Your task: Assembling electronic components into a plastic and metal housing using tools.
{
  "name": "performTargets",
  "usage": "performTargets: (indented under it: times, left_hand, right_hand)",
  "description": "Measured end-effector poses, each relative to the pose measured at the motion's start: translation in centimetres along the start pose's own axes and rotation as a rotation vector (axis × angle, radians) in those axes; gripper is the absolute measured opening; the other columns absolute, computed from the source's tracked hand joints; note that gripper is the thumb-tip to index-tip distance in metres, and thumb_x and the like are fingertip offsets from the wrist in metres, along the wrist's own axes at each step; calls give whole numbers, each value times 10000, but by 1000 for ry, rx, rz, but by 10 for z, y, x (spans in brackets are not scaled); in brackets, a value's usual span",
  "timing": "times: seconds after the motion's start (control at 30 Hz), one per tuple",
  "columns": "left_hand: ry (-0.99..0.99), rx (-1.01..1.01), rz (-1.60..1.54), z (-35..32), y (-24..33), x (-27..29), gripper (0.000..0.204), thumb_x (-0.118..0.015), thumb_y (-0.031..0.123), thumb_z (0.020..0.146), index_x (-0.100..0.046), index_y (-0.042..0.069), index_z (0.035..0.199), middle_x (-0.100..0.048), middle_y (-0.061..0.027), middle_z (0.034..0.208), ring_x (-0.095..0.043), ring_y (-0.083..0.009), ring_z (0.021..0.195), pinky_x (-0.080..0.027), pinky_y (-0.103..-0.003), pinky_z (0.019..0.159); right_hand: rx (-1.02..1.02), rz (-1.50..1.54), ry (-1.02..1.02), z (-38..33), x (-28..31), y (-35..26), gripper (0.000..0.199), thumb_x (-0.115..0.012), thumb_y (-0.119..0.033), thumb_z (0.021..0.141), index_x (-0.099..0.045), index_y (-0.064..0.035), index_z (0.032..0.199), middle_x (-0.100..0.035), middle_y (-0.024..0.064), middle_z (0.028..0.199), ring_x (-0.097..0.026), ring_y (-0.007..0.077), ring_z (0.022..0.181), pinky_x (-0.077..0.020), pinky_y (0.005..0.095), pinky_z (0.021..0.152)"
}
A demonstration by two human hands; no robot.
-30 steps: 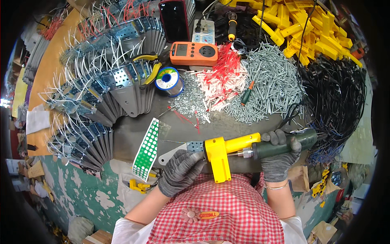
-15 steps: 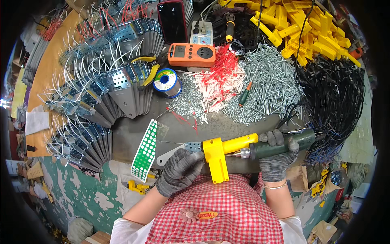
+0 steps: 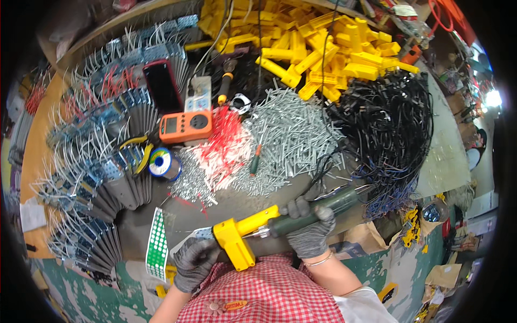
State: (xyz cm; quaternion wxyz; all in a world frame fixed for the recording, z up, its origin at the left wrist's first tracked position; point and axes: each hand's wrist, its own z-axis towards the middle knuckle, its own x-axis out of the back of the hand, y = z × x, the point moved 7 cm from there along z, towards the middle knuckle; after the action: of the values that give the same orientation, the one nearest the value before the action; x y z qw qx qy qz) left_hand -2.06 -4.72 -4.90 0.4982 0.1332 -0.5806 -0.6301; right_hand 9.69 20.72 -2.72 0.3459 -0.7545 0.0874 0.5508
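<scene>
Both my hands wear grey knit gloves. My left hand (image 3: 196, 264) is closed at the left side of a yellow plastic housing (image 3: 234, 246) and steadies it just above my checked apron. A perforated metal plate (image 3: 203, 233) juts from that side of the housing, partly hidden by my fingers. Wrapped round a dark green electric screwdriver (image 3: 344, 204) is my right hand (image 3: 309, 232). Its chuck points left, and the bit meets the housing under the yellow handle part. A green card with white dots (image 3: 156, 247) stands left of my left hand.
Fanned grey metal blades with white wires (image 3: 86, 245) line the left. Beyond my hands lie a heap of screws (image 3: 296, 134), a solder spool (image 3: 163, 164), an orange meter (image 3: 186, 126) and a small screwdriver (image 3: 256, 161). Yellow housings (image 3: 355, 48) and black cables (image 3: 393, 124) are piled far right.
The whole view has swung, so the bench appears shifted left and tilted. My hands keep the same hold on the housing and the electric screwdriver.
</scene>
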Motion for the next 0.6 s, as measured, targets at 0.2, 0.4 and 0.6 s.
performTargets:
  times: [0.2, 0.4, 0.6]
  left_hand:
    - [-102, -13, 49, 10, 19, -2, 297, -828, -10, 735, -700, 91, 983, -664, -64, 858, -641, -185, 729, -521, -304, 657]
    - [-220, -235, 214, 14, 45, -6, 382, -799, 17, 700, -669, 110, 1047, -663, -74, 942, -662, -225, 888, -530, -345, 743]
    - [-411, -865, 670, -4, 86, -71, 267, -666, 168, 805, -684, 200, 1069, -668, 1, 1111, -655, -207, 1022, -423, -514, 1037]
  right_hand:
    - [79, -247, 317, -6, 17, -45, 622, -760, -532, 826, -515, -78, 1174, -597, 91, 955, -610, 227, 969, -546, 438, 899]
    - [1014, -1777, 676, 20, 29, -198, 781, -794, -376, 824, -399, -85, 1432, -509, 92, 1216, -546, 197, 1088, -503, 373, 911]
    - [641, -2245, 439, 110, 59, -182, 318, -678, -174, 821, -673, -174, 1139, -609, 104, 1161, -510, 345, 1187, -417, 510, 992]
